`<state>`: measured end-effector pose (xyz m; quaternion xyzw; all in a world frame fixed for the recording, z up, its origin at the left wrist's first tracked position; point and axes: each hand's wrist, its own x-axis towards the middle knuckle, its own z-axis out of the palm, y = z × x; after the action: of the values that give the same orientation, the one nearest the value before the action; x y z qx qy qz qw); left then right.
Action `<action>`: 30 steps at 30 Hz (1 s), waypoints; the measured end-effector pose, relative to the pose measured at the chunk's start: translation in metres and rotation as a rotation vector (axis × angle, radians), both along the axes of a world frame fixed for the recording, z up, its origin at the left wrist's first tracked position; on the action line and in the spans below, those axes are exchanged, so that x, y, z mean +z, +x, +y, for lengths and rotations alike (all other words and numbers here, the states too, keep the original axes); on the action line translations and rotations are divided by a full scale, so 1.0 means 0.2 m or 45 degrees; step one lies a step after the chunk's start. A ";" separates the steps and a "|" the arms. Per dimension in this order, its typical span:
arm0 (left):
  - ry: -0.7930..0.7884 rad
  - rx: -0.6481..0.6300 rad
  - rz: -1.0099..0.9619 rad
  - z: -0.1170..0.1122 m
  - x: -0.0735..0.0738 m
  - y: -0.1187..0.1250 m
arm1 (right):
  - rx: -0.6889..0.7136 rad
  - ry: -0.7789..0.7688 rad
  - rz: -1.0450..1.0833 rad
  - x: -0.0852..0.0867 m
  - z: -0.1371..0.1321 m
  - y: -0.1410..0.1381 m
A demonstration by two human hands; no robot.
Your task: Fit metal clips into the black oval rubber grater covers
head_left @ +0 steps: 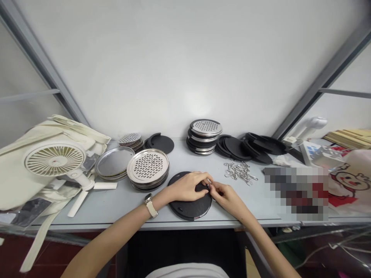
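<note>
My left hand (189,187) lies over a round black plastic disc (191,210) near the table's front edge, its fingers bent toward the disc's right rim. At that rim my right hand (227,197) pinches with thumb and forefinger, meeting the left fingertips. A bit of shiny wire shows under the right fingers, apparently a wire clip; most of it is hidden. Several loose wire clips (240,172) lie in a heap beyond the right hand. Left of the disc stands a stack of round metal grater plates (148,166), the top one full of raised holes.
Plain metal discs (114,162) are stacked at left, beside a white fan (55,159) and a cream bag (17,166). At the back stand a stack of assembled graters (204,137) and black plastic rings (236,148). A printed bag (352,181) lies right.
</note>
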<state>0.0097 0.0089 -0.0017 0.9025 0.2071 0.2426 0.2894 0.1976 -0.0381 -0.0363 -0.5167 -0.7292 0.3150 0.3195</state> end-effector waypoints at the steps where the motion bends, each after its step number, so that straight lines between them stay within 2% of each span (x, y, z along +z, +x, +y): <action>1: 0.001 -0.004 0.000 0.00 0.00 0.00 | -0.001 -0.001 -0.003 0.00 0.00 0.00; 15: -0.079 0.022 -0.028 0.00 -0.02 -0.01 | -0.014 0.069 -0.025 0.00 0.00 0.01; 30: 0.060 0.038 0.028 -0.03 0.00 -0.01 | -0.025 0.141 -0.167 0.01 0.00 -0.01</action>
<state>0.0080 0.0019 -0.0027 0.9085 0.2178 0.2417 0.2621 0.1952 -0.0387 -0.0353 -0.5249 -0.7597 0.2365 0.3024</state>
